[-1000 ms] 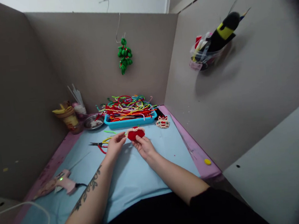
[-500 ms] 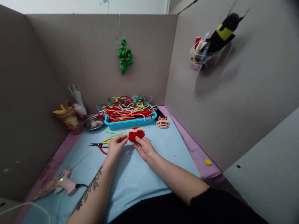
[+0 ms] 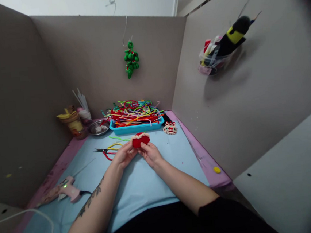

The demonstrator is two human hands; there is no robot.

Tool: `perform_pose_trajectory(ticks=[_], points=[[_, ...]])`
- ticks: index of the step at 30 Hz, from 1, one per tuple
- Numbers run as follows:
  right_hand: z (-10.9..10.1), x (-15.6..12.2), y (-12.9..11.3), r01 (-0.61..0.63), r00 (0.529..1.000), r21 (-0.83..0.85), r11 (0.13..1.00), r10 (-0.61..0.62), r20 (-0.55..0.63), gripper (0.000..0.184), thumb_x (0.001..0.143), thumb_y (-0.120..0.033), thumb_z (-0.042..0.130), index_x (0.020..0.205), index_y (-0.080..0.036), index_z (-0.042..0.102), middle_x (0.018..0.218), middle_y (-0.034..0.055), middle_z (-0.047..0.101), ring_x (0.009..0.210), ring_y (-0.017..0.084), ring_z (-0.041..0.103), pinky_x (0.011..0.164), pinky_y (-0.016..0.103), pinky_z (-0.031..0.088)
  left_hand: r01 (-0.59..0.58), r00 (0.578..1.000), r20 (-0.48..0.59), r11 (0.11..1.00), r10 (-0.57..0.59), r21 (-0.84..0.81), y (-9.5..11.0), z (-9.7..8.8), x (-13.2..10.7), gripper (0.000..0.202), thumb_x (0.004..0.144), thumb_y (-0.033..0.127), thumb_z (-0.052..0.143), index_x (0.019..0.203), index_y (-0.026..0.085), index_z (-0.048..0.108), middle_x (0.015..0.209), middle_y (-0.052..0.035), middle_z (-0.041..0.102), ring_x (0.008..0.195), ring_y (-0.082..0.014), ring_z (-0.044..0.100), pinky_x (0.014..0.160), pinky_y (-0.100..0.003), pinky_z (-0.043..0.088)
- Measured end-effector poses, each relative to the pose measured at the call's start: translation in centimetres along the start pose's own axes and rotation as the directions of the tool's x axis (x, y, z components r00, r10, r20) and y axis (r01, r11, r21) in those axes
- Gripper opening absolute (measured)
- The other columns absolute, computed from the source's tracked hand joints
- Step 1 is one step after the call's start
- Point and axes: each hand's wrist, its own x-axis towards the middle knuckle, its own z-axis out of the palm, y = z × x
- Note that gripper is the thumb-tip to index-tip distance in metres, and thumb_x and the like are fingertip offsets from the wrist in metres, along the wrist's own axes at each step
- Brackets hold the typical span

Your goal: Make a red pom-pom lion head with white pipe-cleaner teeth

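A small red heart-shaped piece point(image 3: 140, 140) with a pale fuzzy trim along its top is held over the light blue mat point(image 3: 140, 184). My left hand point(image 3: 124, 155) pinches its lower left side. My right hand point(image 3: 151, 154) pinches its lower right side. Both hands have their fingers closed on it. Just left of my left hand lie scissors point(image 3: 101, 150) and loose yellow, red and green pipe cleaners point(image 3: 113, 147).
A blue tray point(image 3: 136, 127) piled with coloured pipe cleaners stands behind the hands. A small finished red-and-white figure point(image 3: 170, 128) lies to its right. A pink glue gun point(image 3: 66, 188) lies at the near left. A metal dish point(image 3: 97, 127) and cups stand in the back-left corner. Grey partitions surround the desk.
My left hand has shifted from the heart's upper left edge down to its lower left side. The heart sits slightly lower and more left between both hands.
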Motion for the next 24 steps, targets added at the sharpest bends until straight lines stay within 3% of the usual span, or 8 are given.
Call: perform_pose_trajectory(ticks=[2, 5, 9, 12, 19, 24], points=[[0.1, -0.3, 0.0, 0.076, 0.997, -0.147, 0.986, -0.074, 0.019, 0.029, 0.055, -0.028, 0.082, 0.075, -0.013, 0.066, 0.063, -0.0017, 0.065, 0.052, 0.008, 0.052, 0.047, 0.019, 0.038, 0.037, 0.999, 0.022, 0.983, -0.034, -0.181, -0.2, 0.3, -0.1, 0.023, 0.074, 0.013, 0.069, 0.097, 0.012, 0.065, 0.094, -0.0085, 0.07, 0.081, -0.0164, 0.067, 0.076, -0.026, 0.055], [0.4, -0.8, -0.5, 0.178, 0.978, -0.252, 0.951, -0.143, 0.151, 0.03, 0.056, -0.03, 0.082, 0.078, -0.013, 0.067, 0.06, -0.003, 0.062, 0.052, 0.007, 0.048, 0.047, 0.019, 0.035, 0.028, 0.999, -0.021, 0.939, -0.038, -0.344, -0.1, 0.6, -0.1, 0.028, 0.078, 0.006, 0.061, 0.105, 0.014, 0.063, 0.093, -0.0064, 0.071, 0.082, -0.0156, 0.067, 0.075, -0.024, 0.055], [0.5, -1.3, -1.7, 0.046, 0.961, -0.027, 0.999, -0.037, 0.273, 0.034, 0.062, -0.038, 0.08, 0.083, -0.016, 0.066, 0.067, -0.0005, 0.064, 0.057, 0.009, 0.054, 0.048, 0.019, 0.04, -0.026, 0.997, -0.08, 0.905, -0.009, -0.425, 0.5, 0.7, -0.2, 0.035, 0.083, 0.003, 0.053, 0.114, 0.017, 0.06, 0.098, -0.0051, 0.071, 0.082, -0.0142, 0.067, 0.074, -0.022, 0.054], [0.3, -1.2, -2.4, -0.076, 0.969, 0.116, 0.99, 0.046, 0.244, 0.027, 0.065, -0.032, 0.079, 0.082, -0.016, 0.064, 0.066, -0.0009, 0.064, 0.056, 0.009, 0.054, 0.046, 0.017, 0.041, -0.038, 0.999, -0.041, 0.911, 0.023, -0.41, 0.8, 0.9, -0.5, 0.035, 0.079, 0.003, 0.058, 0.111, 0.018, 0.062, 0.101, -0.005, 0.071, 0.086, -0.0156, 0.067, 0.078, -0.024, 0.053], [0.1, -0.4, -2.6, -0.255, 0.964, 0.25, 0.934, 0.228, 0.134, 0.011, 0.076, -0.013, 0.068, 0.085, -0.017, 0.063, 0.062, -0.0035, 0.063, 0.047, 0.005, 0.048, 0.04, 0.012, 0.039, -0.091, 0.99, 0.078, 0.957, 0.117, -0.276, 1.0, 1.9, -1.2, 0.018, 0.072, 0.009, 0.071, 0.088, 0.014, 0.066, 0.096, -0.0049, 0.07, 0.087, -0.0157, 0.065, 0.08, -0.023, 0.052], [0.2, 0.1, -2.4, -0.284, 0.958, 0.293, 0.913, 0.284, 0.044, 0.006, 0.079, -0.012, 0.064, 0.082, -0.017, 0.061, 0.057, -0.0055, 0.059, 0.041, 0.002, 0.041, 0.035, 0.009, 0.031, -0.139, 0.984, 0.077, 0.956, 0.163, -0.257, 0.5, 2.3, -1.2, 0.015, 0.072, 0.013, 0.073, 0.085, 0.016, 0.066, 0.093, -0.0029, 0.069, 0.088, -0.0132, 0.064, 0.081, -0.02, 0.05]])
